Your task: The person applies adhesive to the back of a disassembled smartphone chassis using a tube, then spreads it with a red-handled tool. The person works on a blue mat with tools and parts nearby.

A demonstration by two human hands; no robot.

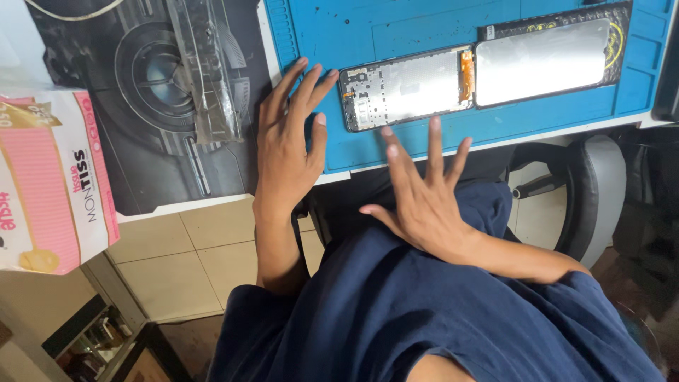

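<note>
Far left: pink tissue pack [49,180]. Left hand [286,148], fingers spread, empty, lies flat at the blue repair mat's [396,21] left edge. Upper centre: opened phone frame [407,88], display panel [544,60] alongside. Right hand [424,201] hovers splayed, empty, just below the frame.

— What's that lying nearest the hands?

— An opened phone frame [408,88], flat on the blue mat [424,28], long side running across. Its inside faces up: a silvery metal plate in the middle, small dark parts at the left end, an orange flex strip at the right end.

— And next to it?

— A display panel [544,62], also flat, its pale glossy face up, dark rim with yellow marks. Its left end sits just beside the frame's right end, tilted the same way.
</note>
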